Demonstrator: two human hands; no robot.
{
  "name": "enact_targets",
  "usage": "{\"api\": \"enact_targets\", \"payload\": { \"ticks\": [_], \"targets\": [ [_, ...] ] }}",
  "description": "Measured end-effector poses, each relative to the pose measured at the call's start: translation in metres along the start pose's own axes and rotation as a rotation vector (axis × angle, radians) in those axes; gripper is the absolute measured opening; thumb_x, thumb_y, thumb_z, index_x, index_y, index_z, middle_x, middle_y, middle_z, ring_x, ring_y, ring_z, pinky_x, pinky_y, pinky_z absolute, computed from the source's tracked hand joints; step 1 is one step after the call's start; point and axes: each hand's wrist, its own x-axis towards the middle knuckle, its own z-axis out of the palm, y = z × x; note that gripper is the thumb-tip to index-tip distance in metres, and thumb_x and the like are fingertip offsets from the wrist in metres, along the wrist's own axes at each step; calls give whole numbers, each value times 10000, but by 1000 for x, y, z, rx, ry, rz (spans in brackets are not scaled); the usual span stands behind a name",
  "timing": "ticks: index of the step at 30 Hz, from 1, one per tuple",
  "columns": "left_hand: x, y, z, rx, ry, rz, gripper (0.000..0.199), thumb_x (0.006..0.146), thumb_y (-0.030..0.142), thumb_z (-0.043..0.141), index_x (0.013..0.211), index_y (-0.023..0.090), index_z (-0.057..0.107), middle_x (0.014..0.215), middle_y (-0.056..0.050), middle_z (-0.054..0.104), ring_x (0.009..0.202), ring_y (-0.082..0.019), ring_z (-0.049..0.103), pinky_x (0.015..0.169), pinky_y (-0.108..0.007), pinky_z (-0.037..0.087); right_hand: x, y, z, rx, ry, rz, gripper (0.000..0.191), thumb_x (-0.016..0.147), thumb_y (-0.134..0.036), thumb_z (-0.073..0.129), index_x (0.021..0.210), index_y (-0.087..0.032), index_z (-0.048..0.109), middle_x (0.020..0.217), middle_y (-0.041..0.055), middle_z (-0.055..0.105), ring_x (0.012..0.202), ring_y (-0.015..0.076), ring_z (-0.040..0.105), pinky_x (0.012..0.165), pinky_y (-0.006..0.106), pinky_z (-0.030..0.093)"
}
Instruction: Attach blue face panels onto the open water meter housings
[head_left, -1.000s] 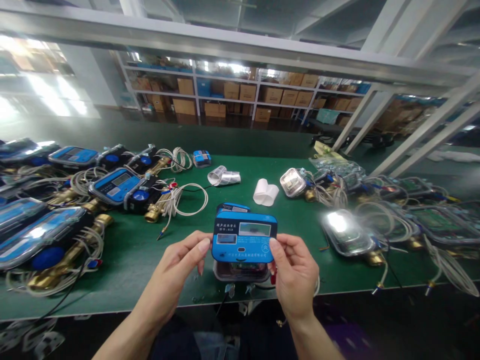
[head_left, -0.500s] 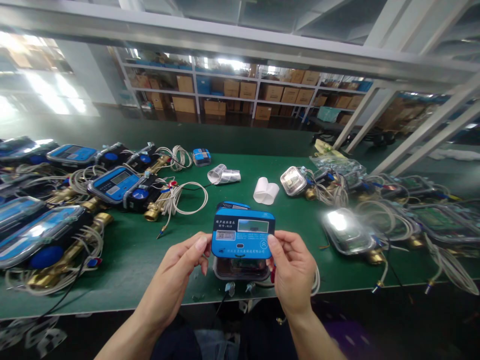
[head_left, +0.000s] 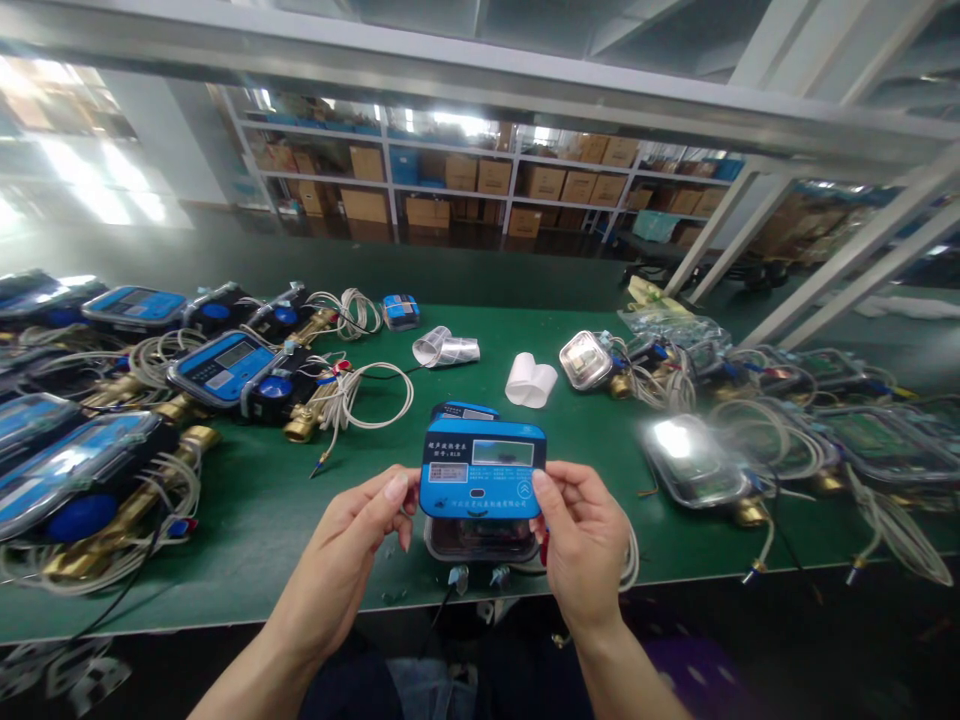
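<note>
A blue meter faceplate with a display window and white printing is held up between my two hands. At its left edge, my left hand pinches it with thumb and fingers. My right hand grips the opposite edge, thumb on the front. Just below and behind the plate sits a meter with a clear cover, mostly hidden by it. Part of another blue faceplate shows behind the top edge.
Finished-looking meters with blue faces and brass fittings crowd the left. Meters with clear covers and coiled cables lie at right. A white paper roll, a roll of labels and a banded blue stack lie farther back on the green bench.
Almost nothing differs. The view has shifted very slightly, and both hands keep the same hold on the blue faceplate.
</note>
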Motion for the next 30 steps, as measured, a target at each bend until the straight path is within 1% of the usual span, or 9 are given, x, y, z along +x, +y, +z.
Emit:
{"api": "enact_targets", "payload": {
  "ticks": [3, 17, 25, 28, 30],
  "targets": [
    [0, 0, 0, 2, 12, -5, 425, 853, 553, 623, 964, 158, 734, 779, -40, 530, 735, -161, 449, 597, -235, 431, 0, 0, 0, -7, 0, 3, 264, 801, -402, 737, 836, -165, 626, 564, -27, 595, 410, 82, 500, 362, 165, 402],
    [0, 2, 1, 39, -11, -4, 435, 870, 557, 592, 962, 155, 728, 758, -41, 537, 727, -165, 448, 596, -242, 423, -1, -1, 0, 5, -14, -20, 219, 817, -355, 729, 836, -163, 625, 562, -35, 584, 410, 70, 484, 366, 152, 381],
    [-2, 2, 0, 41, -10, -7, 426, 871, 548, 596, 947, 150, 727, 761, -46, 551, 727, -163, 453, 600, -239, 421, -2, -3, 1, -22, -6, 8, 257, 802, -391, 734, 827, -162, 621, 562, -29, 586, 409, 78, 485, 365, 167, 385],
    [-2, 2, 1, 47, 5, -9, 440, 849, 565, 614, 908, 143, 721, 751, -42, 542, 710, -160, 449, 591, -241, 417, -1, -3, 1, -31, -5, 11, 265, 794, -400, 737, 822, -164, 619, 560, -29, 588, 409, 82, 489, 365, 170, 389],
    [-1, 2, 1, 55, 14, -5, 439, 836, 571, 626, 811, 140, 702, 736, -39, 529, 705, -158, 448, 590, -240, 413, -1, -3, 1, -35, -4, 10, 268, 794, -403, 736, 825, -163, 620, 560, -27, 589, 408, 83, 488, 363, 173, 389]
  ]
}}
